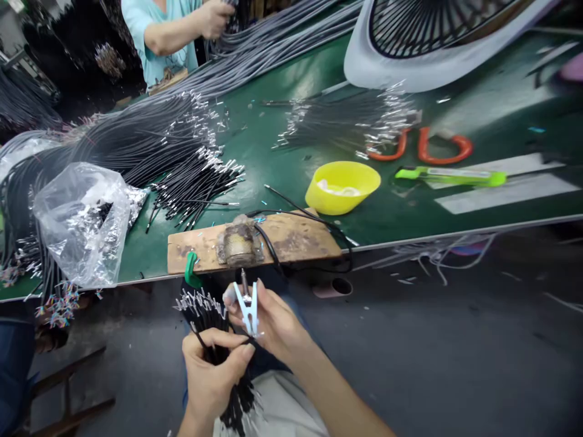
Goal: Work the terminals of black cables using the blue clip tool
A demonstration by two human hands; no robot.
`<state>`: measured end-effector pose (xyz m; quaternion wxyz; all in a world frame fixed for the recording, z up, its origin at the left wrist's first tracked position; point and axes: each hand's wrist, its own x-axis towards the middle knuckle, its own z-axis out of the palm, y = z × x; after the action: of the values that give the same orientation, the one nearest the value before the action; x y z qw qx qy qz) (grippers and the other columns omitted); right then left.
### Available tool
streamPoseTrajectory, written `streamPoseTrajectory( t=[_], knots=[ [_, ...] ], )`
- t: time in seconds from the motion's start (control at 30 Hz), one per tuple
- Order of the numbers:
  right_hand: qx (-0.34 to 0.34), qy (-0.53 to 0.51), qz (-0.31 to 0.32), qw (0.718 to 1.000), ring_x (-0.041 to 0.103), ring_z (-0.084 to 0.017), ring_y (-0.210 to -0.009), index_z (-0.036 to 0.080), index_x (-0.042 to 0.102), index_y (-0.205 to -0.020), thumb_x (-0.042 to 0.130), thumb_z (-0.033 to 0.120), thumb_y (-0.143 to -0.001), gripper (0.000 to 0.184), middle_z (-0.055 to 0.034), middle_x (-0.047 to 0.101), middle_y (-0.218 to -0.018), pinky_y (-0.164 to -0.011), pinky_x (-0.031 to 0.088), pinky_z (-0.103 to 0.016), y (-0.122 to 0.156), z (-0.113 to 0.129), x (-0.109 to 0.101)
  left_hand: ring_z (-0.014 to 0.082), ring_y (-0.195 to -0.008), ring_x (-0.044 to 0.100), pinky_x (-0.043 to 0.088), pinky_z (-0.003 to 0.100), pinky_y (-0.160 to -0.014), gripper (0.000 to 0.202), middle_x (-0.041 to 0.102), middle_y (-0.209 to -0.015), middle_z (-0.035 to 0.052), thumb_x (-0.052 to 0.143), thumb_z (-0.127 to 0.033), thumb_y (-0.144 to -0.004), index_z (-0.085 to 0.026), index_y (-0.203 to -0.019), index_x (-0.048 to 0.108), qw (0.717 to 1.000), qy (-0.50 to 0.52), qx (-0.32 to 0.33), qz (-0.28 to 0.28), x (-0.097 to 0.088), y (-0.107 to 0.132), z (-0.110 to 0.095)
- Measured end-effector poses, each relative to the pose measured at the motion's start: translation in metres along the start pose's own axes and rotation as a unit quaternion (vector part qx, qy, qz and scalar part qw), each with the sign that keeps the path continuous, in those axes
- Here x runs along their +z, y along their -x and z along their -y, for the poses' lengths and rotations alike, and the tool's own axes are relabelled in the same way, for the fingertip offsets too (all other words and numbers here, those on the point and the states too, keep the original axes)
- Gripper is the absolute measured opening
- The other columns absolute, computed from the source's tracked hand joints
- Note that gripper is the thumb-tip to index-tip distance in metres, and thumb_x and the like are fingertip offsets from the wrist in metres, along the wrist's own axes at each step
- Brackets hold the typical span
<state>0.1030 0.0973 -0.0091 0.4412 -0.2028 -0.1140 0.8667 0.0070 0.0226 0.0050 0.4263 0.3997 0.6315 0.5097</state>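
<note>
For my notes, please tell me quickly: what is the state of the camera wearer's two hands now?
Left hand: closed, holding a bundle of black cables.
Right hand: closed, holding a light-blue clip.

Left hand [212, 370]: we are gripping black wires [204, 315] in front of the green table's [277, 164] near edge.
Right hand [277, 321]: we are holding a pale blue clip [250, 323] beside them.
Wooden board [296, 240]: lying along the near edge.
Yellow cup [319, 194]: standing just beyond the board's right end.
Clear bag [59, 212]: lying at the near edge, farther left.
</note>
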Motion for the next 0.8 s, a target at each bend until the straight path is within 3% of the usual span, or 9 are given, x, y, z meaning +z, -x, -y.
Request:
streamPoseTrajectory(
  t=[0.17, 0.27, 0.33, 0.4, 0.47, 0.53, 0.6, 0.67, 0.8],
  knots=[
    [0.011, 0.019, -0.014, 1.0, 0.052, -0.014, -0.053, 0.018, 0.071, -0.071, 0.068, 0.056, -0.065, 0.038, -0.0035, 0.064, -0.061, -0.051, 0.042, -0.026, 0.001, -0.002, -0.023, 0.0151, -0.046, 0.058, 0.045, 0.025, -0.046, 0.011, 0.067, -0.051, 0.0045, 0.073, -0.024, -0.063, -0.014, -0.061, 0.071, 1.0, -0.024, 0.005, 0.009, -0.004, 0.004, -0.002],
    [-0.05, 0.076, -0.04, 0.995, 0.047, -0.012, -0.051, 0.019, 0.07, -0.073, 0.069, 0.053, -0.066, 0.034, -0.0003, 0.057, -0.057, -0.05, 0.038, -0.025, 0.01, -0.001, -0.039, 0.0162, -0.048, 0.059, 0.046, 0.026, -0.049, 0.01, 0.067, -0.052, 0.0048, 0.073, -0.025, -0.062, -0.015, -0.061, 0.073, 0.999, -0.048, -0.004, 0.017, -0.008, 0.008, -0.003],
    [-0.128, 0.164, -0.069, 0.976, 0.044, -0.011, -0.052, 0.019, 0.067, -0.07, 0.07, 0.048, -0.067, 0.029, 0.0011, 0.053, -0.057, -0.049, 0.036, -0.024, 0.02, -0.001, -0.044, 0.0175, -0.053, 0.061, 0.048, 0.027, -0.054, 0.009, 0.07, -0.057, 0.0056, 0.073, -0.025, -0.063, -0.015, -0.065, 0.075, 0.997, -0.071, -0.016, 0.019, -0.009, 0.01, -0.003],
    [-0.231, 0.295, -0.081, 0.923, 0.044, -0.012, -0.055, 0.02, 0.064, -0.065, 0.067, 0.039, -0.074, 0.021, 0.001, 0.051, -0.058, -0.05, 0.036, -0.024, 0.032, -0.001, -0.042, 0.0156, -0.049, 0.058, 0.047, 0.026, -0.053, 0.011, 0.068, -0.053, 0.004, 0.069, -0.024, -0.068, -0.016, -0.071, 0.077, 0.995, -0.094, -0.033, 0.028, -0.009, 0.012, -0.001],
    [-0.326, 0.447, -0.063, 0.831, 0.046, -0.014, -0.059, 0.02, 0.063, -0.067, 0.064, 0.028, -0.078, 0.014, -0.0001, 0.052, -0.061, -0.053, 0.037, -0.027, 0.043, -0.004, -0.034, 0.0128, -0.042, 0.052, 0.045, 0.024, -0.048, 0.015, 0.063, -0.046, 0.0013, 0.062, -0.02, -0.072, -0.016, -0.074, 0.077, 0.992, -0.111, -0.048, 0.048, -0.008, 0.012, 0.001],
    [-0.369, 0.579, -0.022, 0.727, 0.047, -0.016, -0.064, 0.02, 0.065, -0.077, 0.066, 0.02, -0.075, 0.002, -0.0017, 0.055, -0.067, -0.058, 0.04, -0.029, 0.05, -0.008, -0.022, 0.0125, -0.044, 0.052, 0.044, 0.023, -0.048, 0.019, 0.061, -0.046, 0.0, 0.058, -0.012, -0.07, -0.014, -0.068, 0.076, 0.989, -0.119, -0.054, 0.07, -0.005, 0.013, 0.003],
    [-0.383, 0.642, 0.008, 0.664, 0.047, -0.016, -0.066, 0.019, 0.065, -0.084, 0.064, 0.014, -0.076, 0.01, -0.0028, 0.056, -0.071, -0.06, 0.041, -0.03, 0.053, -0.013, -0.011, 0.0137, -0.049, 0.054, 0.043, 0.022, -0.051, 0.019, 0.061, -0.048, -0.0005, 0.056, -0.006, -0.065, -0.012, -0.058, 0.073, 0.987, -0.126, -0.056, 0.079, -0.002, 0.013, 0.006],
    [-0.403, 0.644, 0.01, 0.65, 0.046, -0.015, -0.064, 0.018, 0.063, -0.081, 0.058, 0.008, -0.079, 0.011, -0.0022, 0.055, -0.068, -0.057, 0.041, -0.028, 0.053, -0.018, -0.006, 0.0135, -0.051, 0.053, 0.042, 0.022, -0.051, 0.017, 0.06, -0.049, -0.0013, 0.056, -0.006, -0.062, -0.011, -0.054, 0.07, 0.987, -0.131, -0.061, 0.078, -0.001, 0.014, 0.008],
    [-0.405, 0.609, -0.01, 0.682, 0.045, -0.015, -0.062, 0.018, 0.058, -0.071, 0.057, 0.008, -0.08, 0.013, -0.0001, 0.051, -0.062, -0.056, 0.039, -0.028, 0.049, -0.02, -0.012, 0.0115, -0.05, 0.049, 0.04, 0.022, -0.051, 0.008, 0.06, -0.054, -0.0012, 0.06, -0.01, -0.061, -0.012, -0.061, 0.068, 0.988, -0.128, -0.069, 0.045, -0.005, 0.015, 0.014]
  ],
)
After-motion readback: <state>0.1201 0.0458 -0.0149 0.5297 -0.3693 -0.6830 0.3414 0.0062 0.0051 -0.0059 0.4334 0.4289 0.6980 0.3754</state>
